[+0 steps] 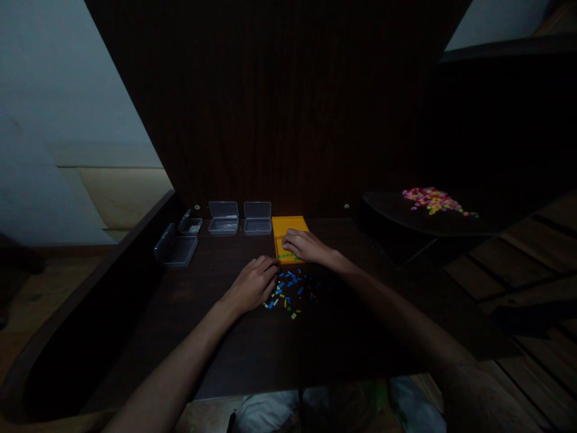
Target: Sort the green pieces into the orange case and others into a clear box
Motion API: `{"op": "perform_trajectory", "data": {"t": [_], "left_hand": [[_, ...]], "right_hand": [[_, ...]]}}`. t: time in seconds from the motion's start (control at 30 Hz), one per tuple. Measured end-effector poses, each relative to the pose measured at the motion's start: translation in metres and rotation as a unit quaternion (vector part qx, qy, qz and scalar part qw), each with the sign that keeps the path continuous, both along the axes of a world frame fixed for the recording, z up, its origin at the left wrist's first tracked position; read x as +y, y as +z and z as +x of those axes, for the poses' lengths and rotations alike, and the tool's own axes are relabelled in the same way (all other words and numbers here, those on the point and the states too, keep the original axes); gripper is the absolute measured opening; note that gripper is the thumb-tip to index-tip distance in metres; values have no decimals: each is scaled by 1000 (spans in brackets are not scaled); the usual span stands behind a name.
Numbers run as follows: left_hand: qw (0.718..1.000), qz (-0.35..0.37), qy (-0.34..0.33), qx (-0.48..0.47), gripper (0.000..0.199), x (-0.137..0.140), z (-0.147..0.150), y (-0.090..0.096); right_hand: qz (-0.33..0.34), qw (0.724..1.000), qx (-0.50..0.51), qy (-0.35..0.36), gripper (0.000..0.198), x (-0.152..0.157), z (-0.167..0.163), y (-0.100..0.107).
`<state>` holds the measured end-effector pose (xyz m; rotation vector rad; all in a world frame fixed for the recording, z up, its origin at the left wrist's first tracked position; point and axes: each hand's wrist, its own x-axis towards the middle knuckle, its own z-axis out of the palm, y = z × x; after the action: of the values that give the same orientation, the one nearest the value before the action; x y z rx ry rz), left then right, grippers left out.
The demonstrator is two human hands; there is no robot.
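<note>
An orange-yellow plastic box point(273, 249) stands with its lid point(288, 224) folded back, and a row of tiny green pieces point(288, 257) lies along its near side. Over the box's inside is my right hand point(307, 245), its fingers curled together and pointing down; whatever is between the fingertips is hidden. My left hand point(256, 282) rests on the table by the box's near left corner, fingers bent and closed, tips too dark to show what they hold. Just in front of the box, beside my left hand, small blue, yellow, green and pale toy bricks point(294, 288) are scattered.
Two clear plastic cases point(224, 225) point(258, 225) stand with lids up left of the box. Two more clear cases point(180, 249) point(191, 225) lie near the left side panel point(103, 300). A heap of pink and yellow pieces point(433, 199) sits on a rounded shelf point(392, 213) at right.
</note>
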<state>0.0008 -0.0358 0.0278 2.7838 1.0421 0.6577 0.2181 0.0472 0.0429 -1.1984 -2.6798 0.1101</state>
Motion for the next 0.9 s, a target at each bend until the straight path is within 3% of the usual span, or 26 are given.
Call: {"op": "perform_trajectory", "data": {"t": [0.53, 0.9], "left_hand": [[999, 11, 0, 30, 21, 0, 0, 0], [999, 15, 5, 47, 19, 0, 0, 2]], "right_hand": [[-17, 996, -73, -49, 24, -2, -8, 1], [-15, 998, 29, -56, 19, 9, -5, 10]]}}
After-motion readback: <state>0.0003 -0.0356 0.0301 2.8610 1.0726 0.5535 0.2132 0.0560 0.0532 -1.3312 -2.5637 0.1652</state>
